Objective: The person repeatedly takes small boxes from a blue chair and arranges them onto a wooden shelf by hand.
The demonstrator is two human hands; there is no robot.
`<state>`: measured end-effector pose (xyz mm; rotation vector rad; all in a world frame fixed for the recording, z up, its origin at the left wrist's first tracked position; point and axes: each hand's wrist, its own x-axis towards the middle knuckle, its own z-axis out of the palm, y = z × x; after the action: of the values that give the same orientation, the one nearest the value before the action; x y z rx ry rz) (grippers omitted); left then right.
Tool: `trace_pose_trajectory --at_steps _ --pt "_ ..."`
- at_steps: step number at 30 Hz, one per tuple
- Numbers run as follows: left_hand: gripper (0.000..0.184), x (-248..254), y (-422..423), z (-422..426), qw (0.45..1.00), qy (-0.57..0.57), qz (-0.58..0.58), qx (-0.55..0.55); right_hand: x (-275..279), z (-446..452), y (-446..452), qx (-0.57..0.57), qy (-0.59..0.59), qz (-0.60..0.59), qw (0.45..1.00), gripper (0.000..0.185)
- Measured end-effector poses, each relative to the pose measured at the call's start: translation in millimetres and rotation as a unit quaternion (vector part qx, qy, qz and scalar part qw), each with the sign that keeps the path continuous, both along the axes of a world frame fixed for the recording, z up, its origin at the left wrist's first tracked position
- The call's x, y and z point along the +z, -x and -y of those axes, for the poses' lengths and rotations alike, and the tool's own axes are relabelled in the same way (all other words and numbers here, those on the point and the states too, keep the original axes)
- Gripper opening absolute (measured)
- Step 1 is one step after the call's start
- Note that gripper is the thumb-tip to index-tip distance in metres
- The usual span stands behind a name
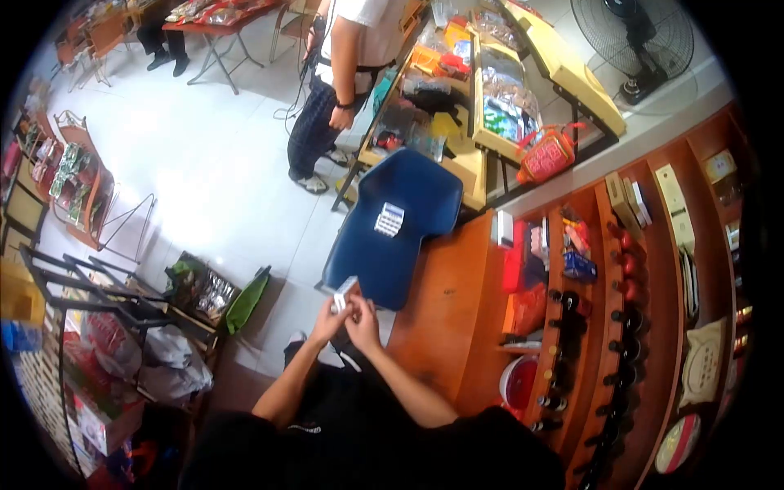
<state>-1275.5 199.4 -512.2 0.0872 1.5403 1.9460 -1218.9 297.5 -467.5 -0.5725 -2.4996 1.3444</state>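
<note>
Near the front edge of a blue chair (371,261), both my hands are together around a small white and reddish box (347,291), which looks like a cigarette pack. My left hand (328,319) grips its lower left side. The fingers of my right hand (363,323) are curled in at its lower right and partly hide it. On the chair seat lies a white calculator-like object (389,220) with rows of small keys and a bluish strip.
A wooden cabinet (445,318) with shelves of bottles (627,347) stands at my right. A person (347,73) stands ahead beside tables of packaged goods. A black rack (90,278) and plastic bags (175,363) are at my left. A fan (637,37) stands far right.
</note>
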Motion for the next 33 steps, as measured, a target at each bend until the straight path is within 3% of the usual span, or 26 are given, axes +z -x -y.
trace_pose_trajectory --at_steps 3,5,9,12,14,19,24,33 --pt "0.039 34 14 4 0.994 -0.056 -0.093 0.004 48 3 11 0.026 -0.018 -0.118 0.993 0.036" --pt "0.042 99 17 7 0.981 -0.131 -0.139 0.031 87 6 12 0.016 -0.005 -0.17 0.985 0.039" --pt "0.052 191 9 20 0.97 -0.118 -0.209 -0.039 150 11 -12 0.002 0.051 -0.277 0.959 0.042" --pt "0.056 246 -21 21 0.933 -0.134 -0.327 -0.058 190 14 -46 0.007 0.077 -0.353 0.933 0.047" --pt "0.058 264 -48 15 0.887 -0.16 -0.43 -0.046 212 12 -77 0.029 0.063 -0.408 0.91 0.051" --pt "0.061 299 -128 9 0.864 -0.197 -0.451 -0.104 249 4 -164 0.042 0.089 -0.449 0.888 0.054" --pt "0.06 327 -197 10 0.869 -0.184 -0.435 -0.149 265 4 -236 0.014 0.154 -0.468 0.87 0.055" --pt "0.043 325 -250 34 0.876 -0.187 -0.413 -0.162 268 32 -291 -0.022 0.08 -0.452 0.888 0.055"
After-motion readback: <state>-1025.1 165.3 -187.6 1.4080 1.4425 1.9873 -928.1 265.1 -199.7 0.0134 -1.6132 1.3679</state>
